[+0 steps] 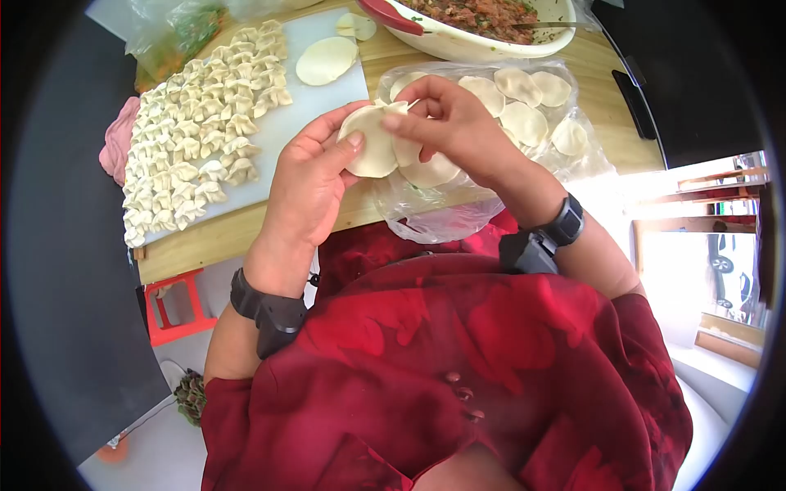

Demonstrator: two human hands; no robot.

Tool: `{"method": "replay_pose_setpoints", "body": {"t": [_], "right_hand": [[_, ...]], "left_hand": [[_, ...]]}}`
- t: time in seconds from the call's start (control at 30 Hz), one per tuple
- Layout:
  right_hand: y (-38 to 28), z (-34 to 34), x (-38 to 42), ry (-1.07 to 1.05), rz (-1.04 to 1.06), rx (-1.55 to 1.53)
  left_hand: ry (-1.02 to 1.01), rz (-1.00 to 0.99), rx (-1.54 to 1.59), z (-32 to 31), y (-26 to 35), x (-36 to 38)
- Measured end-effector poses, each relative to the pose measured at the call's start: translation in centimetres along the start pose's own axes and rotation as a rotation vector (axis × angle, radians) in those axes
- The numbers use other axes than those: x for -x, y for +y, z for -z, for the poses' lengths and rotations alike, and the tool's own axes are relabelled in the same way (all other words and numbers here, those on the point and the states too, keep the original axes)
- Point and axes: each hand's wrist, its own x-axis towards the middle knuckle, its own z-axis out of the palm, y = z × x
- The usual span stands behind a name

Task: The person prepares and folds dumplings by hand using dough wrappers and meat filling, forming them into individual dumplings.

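Note:
Between my two hands, a round dumpling wrapper [370, 147] is raised in front of the table edge. My left hand [307, 172] grips its left side, thumb flat on the dough and fingers behind. The thumb and fingers of my right hand [454, 127] pinch at the upper right edge, where the dough looks gathered. Just below my right fingers another pale wrapper [430, 172] shows, partly covered. Beneath and beyond that hand, several loose wrappers [524, 123] lie spread on a clear plastic bag [589, 151].
Rows of folded dumplings [192, 131] cover the left of a white board [315, 102]. A flat wrapper [327, 61] rests near its far end. Behind stands a white bowl of meat filling [483, 45] with a red handle [393, 15] at its rim. A pink cloth [120, 139] lies far left.

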Motion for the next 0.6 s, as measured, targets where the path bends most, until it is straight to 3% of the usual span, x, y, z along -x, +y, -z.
{"method": "replay_pose_setpoints", "body": {"t": [0.07,0.2,0.27,0.4,0.57,0.6], "right_hand": [[-0.4,-0.5,0.0,0.044,0.153,0.59],[-0.7,0.3,-0.4,0.048,0.06,0.482],[-0.4,1.2,-0.5,0.04,-0.034,0.279],[-1.3,1.7,-0.2,-0.004,-0.049,0.344],[-1.0,-1.1,-0.5,-0.193,-0.096,0.208],[-0.8,-1.4,-0.7,-0.181,-0.058,0.358]], "left_hand": [[-0.018,-0.033,-0.05,0.0,0.2,0.1],[0.025,-0.066,-0.023,1.1,0.8,0.3],[0.124,-0.152,0.097,2.2,1.3,0.9],[0.235,-0.146,0.164,4.7,2.6,2.4],[0.175,-0.087,0.164,5.4,2.4,3.9],[0.16,-0.062,0.122,5.1,2.5,4.1]]}}
